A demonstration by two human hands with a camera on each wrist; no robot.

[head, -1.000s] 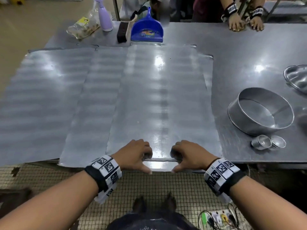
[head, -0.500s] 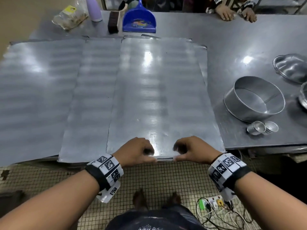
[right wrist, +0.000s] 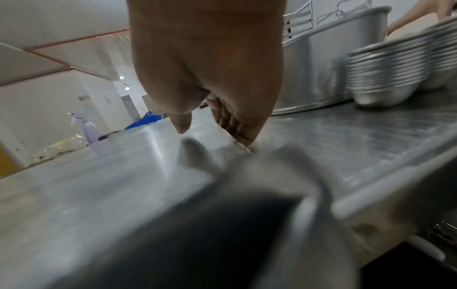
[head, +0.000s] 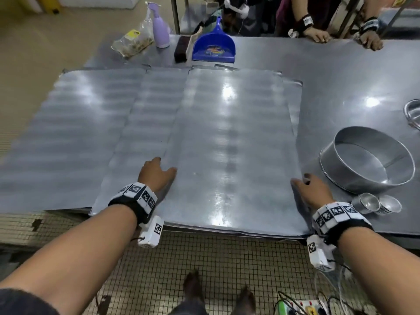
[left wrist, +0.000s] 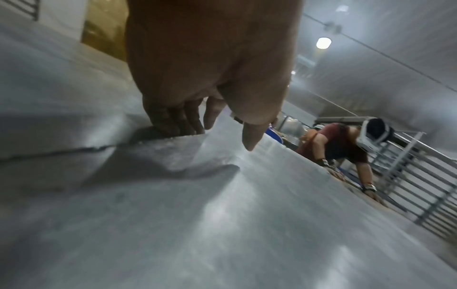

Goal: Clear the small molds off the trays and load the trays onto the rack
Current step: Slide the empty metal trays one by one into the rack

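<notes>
Several flat metal trays lie overlapping on the steel table (head: 341,87); the top tray (head: 227,144) is bare. My left hand (head: 162,165) is at its left edge: in the left wrist view the fingers (left wrist: 173,121) hook down over the edge with their tips hidden, and the thumb (left wrist: 249,136) hovers above the tray (left wrist: 222,215). My right hand (head: 301,179) is at the right edge, where straight fingertips (right wrist: 245,140) touch the rim and the thumb (right wrist: 181,123) is lifted. Two small molds (head: 368,202) (head: 389,204) sit on the table right of my right wrist.
A round cake pan (head: 366,160) stands behind the molds, with stacked bowls (right wrist: 385,74) further right. A blue dustpan (head: 213,45), brush (head: 180,48), purple spray bottle (head: 160,28) and bag (head: 131,42) line the far side. Another person's hands (head: 318,36) rest there. A rack (left wrist: 408,185) stands beyond.
Both hands have left the near edge of the top tray and moved apart, the left to its left edge and the right to its right edge.
</notes>
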